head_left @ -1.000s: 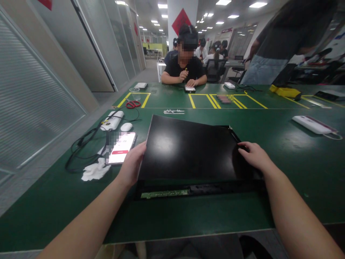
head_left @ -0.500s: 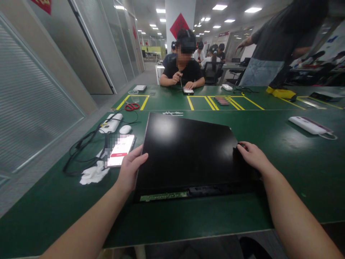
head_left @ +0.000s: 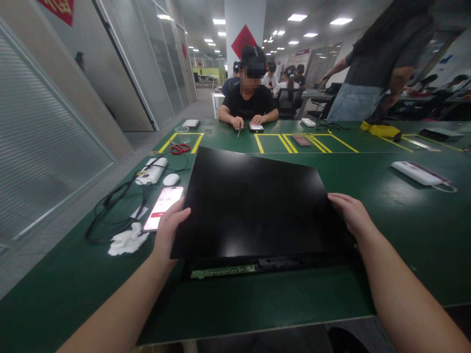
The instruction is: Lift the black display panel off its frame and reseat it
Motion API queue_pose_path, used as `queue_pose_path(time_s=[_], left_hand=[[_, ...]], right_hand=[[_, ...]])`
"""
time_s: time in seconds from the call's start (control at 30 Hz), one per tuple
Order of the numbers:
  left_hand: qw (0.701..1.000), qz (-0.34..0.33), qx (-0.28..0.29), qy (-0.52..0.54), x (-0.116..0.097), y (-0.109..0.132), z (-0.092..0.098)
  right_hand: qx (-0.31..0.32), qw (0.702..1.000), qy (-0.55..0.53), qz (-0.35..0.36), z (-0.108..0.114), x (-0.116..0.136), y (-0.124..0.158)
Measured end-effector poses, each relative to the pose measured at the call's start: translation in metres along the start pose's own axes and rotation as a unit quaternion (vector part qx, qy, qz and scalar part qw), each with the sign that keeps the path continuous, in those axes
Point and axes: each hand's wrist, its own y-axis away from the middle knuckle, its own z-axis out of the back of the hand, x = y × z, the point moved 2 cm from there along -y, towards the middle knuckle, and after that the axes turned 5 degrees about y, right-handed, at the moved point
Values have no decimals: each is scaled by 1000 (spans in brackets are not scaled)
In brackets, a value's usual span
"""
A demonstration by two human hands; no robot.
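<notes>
A dark, glossy display panel is tilted above a black casing that lies on the green table. My left hand grips the panel's left edge, thumb on the front face and the other fingers behind. At the right edge, my right hand holds the panel, its fingertips at the rim and partly hidden. Below the panel's lower edge, a strip of green circuit board shows in the casing. A gap separates panel and casing at the front left; most of the casing is covered.
Left of the panel lie a lit phone, a crumpled tissue, a white oval case, black cables and red-handled scissors. A white power bank sits at right. Across the table, a co-worker handles a small device.
Both hands have shifted the panel leftward and raised its left side, opening a gap above the casing. Across the table, the co-worker's tool hand has come down to the table.
</notes>
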Motion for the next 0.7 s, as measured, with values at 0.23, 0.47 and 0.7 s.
queue_pose_path(time_s=[0.23,0.47,0.7], left_hand=[[993,27,-20,117,2,-9,6],[991,46,-34,122,7,-12,6],[992,66,-80,69,17,-16,10]], right_hand=[[104,962,-240,-79,17,40,18],[65,954,-265,-123,21,48,31],[100,932,-287,-196,20,51,30]])
